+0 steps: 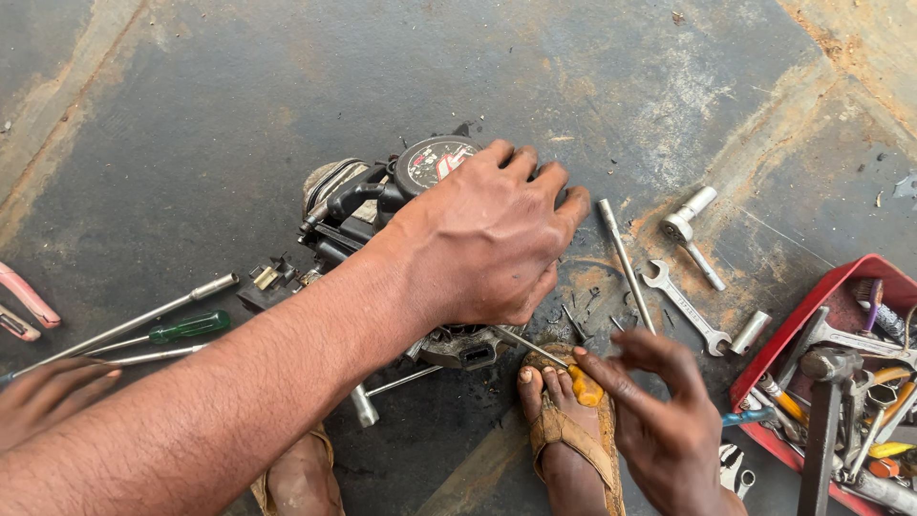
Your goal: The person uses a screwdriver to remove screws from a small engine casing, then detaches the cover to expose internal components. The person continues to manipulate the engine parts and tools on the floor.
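Left hand (487, 239) lies flat, ungripping, atop the small engine (382, 205); beside the engine, right hand (659, 420) pinches a yellow-handled screwdriver (585, 387).

Both arms are bare to the edge of view, with no sleeve, watch or ring to be seen. The left hand (482, 244) is broad, knuckles and tendons raised, nails short and dark with grime (grease, by the look of it). The right hand (664, 420) is likewise smudged about the fingertips. The right foot (564, 420) wears a worn tan sandal (573, 435) with a wide strap across the toes; the left foot (298, 473) is bare-toed in a similar one, mostly hidden.
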`<action>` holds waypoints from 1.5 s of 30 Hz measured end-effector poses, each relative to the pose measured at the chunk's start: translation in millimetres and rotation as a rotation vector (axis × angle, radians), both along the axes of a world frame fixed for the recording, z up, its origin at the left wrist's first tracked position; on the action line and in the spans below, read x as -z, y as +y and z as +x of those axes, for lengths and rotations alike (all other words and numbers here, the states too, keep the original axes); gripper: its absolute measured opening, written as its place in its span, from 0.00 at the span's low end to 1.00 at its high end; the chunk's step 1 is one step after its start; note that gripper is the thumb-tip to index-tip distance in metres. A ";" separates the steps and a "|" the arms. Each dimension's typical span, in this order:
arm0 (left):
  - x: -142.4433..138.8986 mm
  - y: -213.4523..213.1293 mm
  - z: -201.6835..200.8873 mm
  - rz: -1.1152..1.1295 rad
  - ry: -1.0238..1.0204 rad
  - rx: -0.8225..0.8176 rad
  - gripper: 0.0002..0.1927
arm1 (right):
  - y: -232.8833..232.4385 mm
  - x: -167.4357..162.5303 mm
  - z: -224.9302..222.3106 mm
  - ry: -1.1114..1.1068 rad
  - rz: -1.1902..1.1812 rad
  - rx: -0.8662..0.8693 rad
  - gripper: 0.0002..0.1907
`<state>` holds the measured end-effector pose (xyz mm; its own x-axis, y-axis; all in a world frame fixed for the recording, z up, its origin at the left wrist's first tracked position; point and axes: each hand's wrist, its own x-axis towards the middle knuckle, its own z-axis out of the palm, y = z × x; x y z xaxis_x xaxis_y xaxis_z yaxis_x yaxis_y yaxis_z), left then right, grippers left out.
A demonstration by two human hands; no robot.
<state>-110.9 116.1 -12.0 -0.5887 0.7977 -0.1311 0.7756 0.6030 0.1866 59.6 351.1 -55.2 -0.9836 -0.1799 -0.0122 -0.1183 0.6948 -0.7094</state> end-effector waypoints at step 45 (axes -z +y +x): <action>11.8 1.9 -2.4 0.077 -0.039 -0.037 0.23 | 47.9 49.4 27.9 -0.442 -0.317 0.285 0.13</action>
<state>-113.3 117.9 -23.8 -0.6136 0.7840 -0.0939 0.7442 0.6139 0.2632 87.5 399.0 -104.6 -0.9075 0.0281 -0.4192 0.3940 0.4032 -0.8259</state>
